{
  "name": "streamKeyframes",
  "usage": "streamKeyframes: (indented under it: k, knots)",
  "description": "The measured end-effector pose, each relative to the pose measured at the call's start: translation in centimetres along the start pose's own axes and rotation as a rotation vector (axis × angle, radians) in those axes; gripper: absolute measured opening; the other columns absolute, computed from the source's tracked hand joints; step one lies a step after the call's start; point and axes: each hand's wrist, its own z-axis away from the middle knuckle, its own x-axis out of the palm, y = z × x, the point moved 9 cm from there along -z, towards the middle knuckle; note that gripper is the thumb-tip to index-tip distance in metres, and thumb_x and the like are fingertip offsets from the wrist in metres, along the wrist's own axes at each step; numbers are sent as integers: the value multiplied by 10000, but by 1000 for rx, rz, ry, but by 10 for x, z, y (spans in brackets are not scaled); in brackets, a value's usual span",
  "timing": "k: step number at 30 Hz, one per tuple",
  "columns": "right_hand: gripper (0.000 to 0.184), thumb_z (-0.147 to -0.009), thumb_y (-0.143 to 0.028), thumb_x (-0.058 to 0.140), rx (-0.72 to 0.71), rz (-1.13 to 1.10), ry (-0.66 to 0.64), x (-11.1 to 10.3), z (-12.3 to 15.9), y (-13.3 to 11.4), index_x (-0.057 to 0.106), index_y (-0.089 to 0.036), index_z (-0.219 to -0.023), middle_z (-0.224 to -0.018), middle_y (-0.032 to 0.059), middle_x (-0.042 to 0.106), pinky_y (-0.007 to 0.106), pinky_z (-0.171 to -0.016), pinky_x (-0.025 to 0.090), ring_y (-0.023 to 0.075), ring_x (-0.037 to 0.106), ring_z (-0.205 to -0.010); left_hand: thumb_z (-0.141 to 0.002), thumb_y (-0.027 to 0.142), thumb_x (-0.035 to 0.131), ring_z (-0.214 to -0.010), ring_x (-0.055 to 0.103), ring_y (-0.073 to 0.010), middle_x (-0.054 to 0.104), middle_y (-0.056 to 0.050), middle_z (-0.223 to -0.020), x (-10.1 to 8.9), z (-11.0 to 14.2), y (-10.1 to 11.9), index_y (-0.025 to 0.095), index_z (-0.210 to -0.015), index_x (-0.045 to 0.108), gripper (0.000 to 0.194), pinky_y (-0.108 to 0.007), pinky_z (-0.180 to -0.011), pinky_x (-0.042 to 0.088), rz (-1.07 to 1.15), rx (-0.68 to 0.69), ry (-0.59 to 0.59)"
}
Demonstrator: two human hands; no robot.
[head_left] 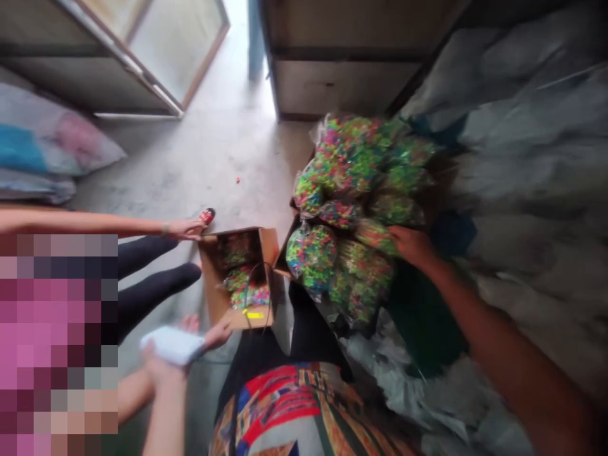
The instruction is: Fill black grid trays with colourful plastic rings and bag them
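My right hand (412,244) reaches out to a heap of clear bags of bright multicoloured beads (354,209), its fingers curled onto one bag at the right side of the heap. My left hand (159,366) is low at the left, closed around a white soft packet (173,345). Just beyond the packet stands an open cardboard box (266,250) with several bead bags (244,288) inside.
A seated person at the left in black trousers (152,285) holds the box's far corner with one hand (185,228); another hand (219,332) touches its near edge. Grey sacks (522,158) pile up at the right. Bare concrete floor (209,152) and wooden shelving (342,82) lie beyond.
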Motion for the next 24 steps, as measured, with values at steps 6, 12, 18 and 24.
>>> streamKeyframes:
  k: [6,12,18,24]
  knots:
    - [246,-927,-236,540,53,-8,4,-38,30,-21,695,-253,-1117,-1064,124,757,312,-712,403,264,686,-874,-795,458,541,-1329,583,-340,697,-185,-1238,-38,-28,5,155,-1001,607,372,-508,-980,554,168,3,-124]
    - [158,-920,-306,533,166,41,32,-86,35,-66,666,-221,-910,-840,80,722,286,-647,347,231,634,-748,-618,403,707,-1451,434,-403,702,-189,-1254,-51,-35,4,188,-996,635,442,-569,-1071,442,84,-69,-238]
    - [165,-886,-311,534,243,-105,199,-135,60,-93,611,-217,-775,-696,26,651,261,-618,350,182,578,-669,-622,472,765,-1430,446,-432,688,-184,-1318,-36,-28,9,186,-1067,684,535,-546,-1057,458,-64,-129,-402]
    - [235,-938,-411,551,236,-182,418,-179,98,-115,637,-219,-833,-775,25,685,273,-678,415,187,604,-737,-632,432,718,-1435,441,-412,718,-174,-1264,-28,-21,18,139,-1165,707,609,-463,-1032,505,-109,-116,-421]
